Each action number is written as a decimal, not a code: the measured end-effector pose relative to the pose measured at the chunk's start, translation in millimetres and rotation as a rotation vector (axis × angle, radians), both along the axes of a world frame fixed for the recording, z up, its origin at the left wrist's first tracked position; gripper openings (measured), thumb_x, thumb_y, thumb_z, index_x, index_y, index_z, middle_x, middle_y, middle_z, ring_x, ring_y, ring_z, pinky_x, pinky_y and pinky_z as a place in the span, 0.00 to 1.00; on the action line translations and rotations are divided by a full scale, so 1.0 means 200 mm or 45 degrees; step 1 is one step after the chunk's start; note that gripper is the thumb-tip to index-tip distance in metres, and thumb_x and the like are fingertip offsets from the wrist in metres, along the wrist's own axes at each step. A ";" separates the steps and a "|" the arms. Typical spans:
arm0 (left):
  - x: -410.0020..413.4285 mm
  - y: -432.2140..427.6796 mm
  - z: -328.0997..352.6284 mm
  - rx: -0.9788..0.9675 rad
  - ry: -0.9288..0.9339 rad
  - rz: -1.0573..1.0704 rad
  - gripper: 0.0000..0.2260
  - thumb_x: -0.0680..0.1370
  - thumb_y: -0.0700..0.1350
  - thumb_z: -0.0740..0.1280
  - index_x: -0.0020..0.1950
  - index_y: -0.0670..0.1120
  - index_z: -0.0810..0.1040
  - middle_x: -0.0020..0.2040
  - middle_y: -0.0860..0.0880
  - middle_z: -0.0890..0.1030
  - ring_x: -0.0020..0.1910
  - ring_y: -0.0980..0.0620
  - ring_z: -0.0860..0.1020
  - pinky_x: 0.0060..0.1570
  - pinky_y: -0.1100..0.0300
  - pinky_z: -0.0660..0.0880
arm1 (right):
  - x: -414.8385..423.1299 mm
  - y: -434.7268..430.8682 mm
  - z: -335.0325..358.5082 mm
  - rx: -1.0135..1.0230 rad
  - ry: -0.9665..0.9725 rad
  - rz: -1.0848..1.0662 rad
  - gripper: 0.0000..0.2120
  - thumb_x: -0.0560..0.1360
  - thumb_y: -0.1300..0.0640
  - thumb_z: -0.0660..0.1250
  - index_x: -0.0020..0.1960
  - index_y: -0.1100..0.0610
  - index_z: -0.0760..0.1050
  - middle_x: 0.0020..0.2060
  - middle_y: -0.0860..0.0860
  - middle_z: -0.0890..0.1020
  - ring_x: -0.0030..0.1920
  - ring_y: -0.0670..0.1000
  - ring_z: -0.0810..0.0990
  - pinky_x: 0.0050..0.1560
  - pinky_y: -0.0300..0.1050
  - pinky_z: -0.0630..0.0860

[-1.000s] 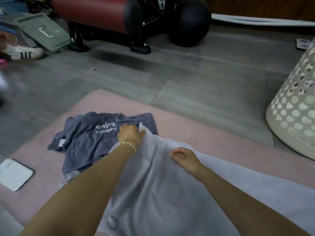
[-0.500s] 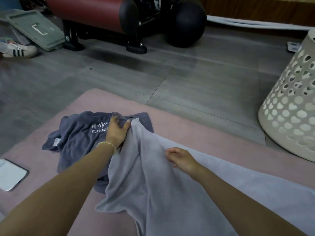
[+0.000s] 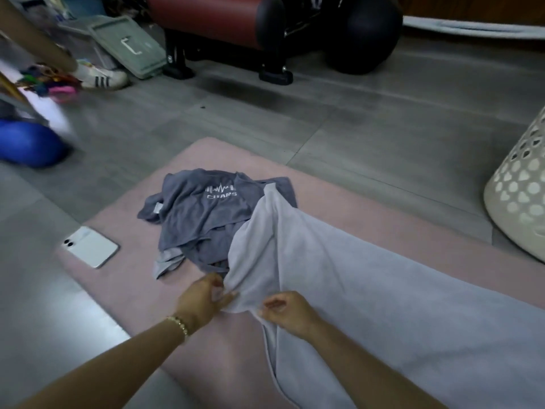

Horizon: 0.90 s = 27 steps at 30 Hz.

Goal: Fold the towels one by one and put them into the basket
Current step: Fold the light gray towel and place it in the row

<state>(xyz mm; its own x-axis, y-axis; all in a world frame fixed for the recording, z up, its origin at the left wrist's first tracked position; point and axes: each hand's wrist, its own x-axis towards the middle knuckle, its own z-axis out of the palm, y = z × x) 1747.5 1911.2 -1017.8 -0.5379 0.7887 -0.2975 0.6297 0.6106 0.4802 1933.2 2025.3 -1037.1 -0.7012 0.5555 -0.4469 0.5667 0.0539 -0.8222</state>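
Note:
A large pale grey towel (image 3: 368,290) lies spread over the pink mat (image 3: 124,290), running from the middle to the lower right. My left hand (image 3: 202,299) pinches its near left edge. Just to the right, my right hand (image 3: 289,312) grips the same edge with curled fingers. A crumpled dark grey towel (image 3: 206,214) with white lettering lies behind, partly under the pale one. The white perforated basket (image 3: 522,196) stands at the right edge, partly cut off.
A white phone (image 3: 90,246) lies on the mat's left corner. Another person's leg and striped sneaker (image 3: 103,79) are at the far left, near a blue ball (image 3: 26,146). A red and black bench (image 3: 236,31) and a black ball (image 3: 368,33) stand behind.
My left hand has let go of the towel's far corner by the dark towel and come back to the near edge. My right hand has moved nearer too, and both now hold that edge.

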 end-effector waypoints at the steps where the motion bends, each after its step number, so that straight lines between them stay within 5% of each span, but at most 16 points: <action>1: 0.03 -0.01 -0.02 -0.007 -0.145 0.018 0.13 0.74 0.56 0.69 0.52 0.50 0.74 0.47 0.53 0.77 0.47 0.51 0.75 0.44 0.62 0.68 | -0.01 -0.03 -0.01 0.122 -0.039 0.014 0.11 0.69 0.50 0.75 0.48 0.55 0.81 0.41 0.47 0.80 0.43 0.43 0.79 0.46 0.34 0.73; 4: 0.07 -0.01 -0.05 0.087 -0.314 0.189 0.06 0.75 0.47 0.70 0.41 0.49 0.74 0.38 0.53 0.75 0.40 0.51 0.74 0.35 0.68 0.66 | -0.01 -0.11 -0.01 0.320 -0.127 0.048 0.07 0.70 0.49 0.73 0.42 0.50 0.79 0.34 0.41 0.74 0.43 0.44 0.75 0.42 0.35 0.67; 8: 0.07 0.02 0.10 0.249 -0.272 0.222 0.19 0.75 0.56 0.63 0.29 0.48 0.65 0.26 0.55 0.66 0.27 0.57 0.64 0.28 0.65 0.62 | -0.02 -0.11 0.02 0.088 -0.045 -0.102 0.15 0.74 0.51 0.70 0.31 0.50 0.70 0.27 0.46 0.72 0.35 0.47 0.73 0.38 0.41 0.71; 11: 0.13 0.10 0.31 0.571 -0.378 0.187 0.19 0.79 0.54 0.62 0.35 0.41 0.72 0.32 0.54 0.70 0.31 0.60 0.67 0.30 0.68 0.65 | 0.03 0.01 0.17 -0.326 0.159 -0.352 0.12 0.80 0.51 0.61 0.40 0.55 0.74 0.33 0.51 0.76 0.30 0.46 0.72 0.31 0.37 0.71; 15: 0.37 0.33 0.59 0.676 -0.649 0.075 0.15 0.81 0.49 0.59 0.45 0.40 0.77 0.39 0.54 0.78 0.36 0.65 0.74 0.41 0.72 0.71 | 0.26 0.24 0.40 -0.567 0.196 -0.455 0.21 0.81 0.44 0.53 0.50 0.58 0.77 0.44 0.53 0.81 0.40 0.51 0.79 0.41 0.42 0.75; 19: 0.82 0.58 0.76 0.536 -0.910 -0.295 0.13 0.82 0.46 0.57 0.55 0.39 0.77 0.46 0.46 0.81 0.46 0.66 0.74 0.56 0.65 0.72 | 0.67 0.44 0.61 -0.738 0.331 -0.646 0.26 0.81 0.41 0.47 0.56 0.58 0.74 0.46 0.54 0.81 0.44 0.53 0.80 0.49 0.48 0.75; 21: 1.09 0.69 0.78 0.419 -0.992 -0.513 0.14 0.82 0.45 0.56 0.63 0.41 0.75 0.54 0.51 0.79 0.46 0.69 0.75 0.51 0.76 0.71 | 0.94 0.51 0.69 -0.788 0.389 -0.771 0.27 0.80 0.39 0.46 0.58 0.57 0.73 0.47 0.56 0.81 0.42 0.55 0.82 0.47 0.49 0.78; 23: 1.39 0.77 0.78 0.302 -1.102 -0.713 0.16 0.82 0.47 0.57 0.65 0.42 0.74 0.58 0.51 0.77 0.46 0.70 0.76 0.51 0.76 0.70 | 1.23 0.53 0.73 -0.800 0.411 -0.873 0.30 0.79 0.37 0.46 0.60 0.58 0.73 0.50 0.58 0.81 0.43 0.56 0.84 0.44 0.49 0.80; 25: 1.68 0.80 0.71 0.182 -1.147 -0.890 0.21 0.77 0.59 0.61 0.61 0.45 0.77 0.58 0.50 0.78 0.51 0.62 0.76 0.59 0.67 0.71 | 1.51 0.49 0.73 -0.809 0.404 -0.937 0.32 0.79 0.37 0.46 0.57 0.62 0.76 0.47 0.61 0.83 0.41 0.56 0.84 0.40 0.47 0.81; 27: 1.96 0.78 0.62 0.055 -1.129 -1.033 0.30 0.64 0.75 0.61 0.49 0.51 0.78 0.50 0.51 0.78 0.50 0.57 0.74 0.57 0.62 0.71 | 1.78 0.42 0.68 -0.813 0.343 -1.022 0.32 0.76 0.37 0.51 0.52 0.64 0.79 0.39 0.60 0.83 0.36 0.56 0.83 0.35 0.45 0.80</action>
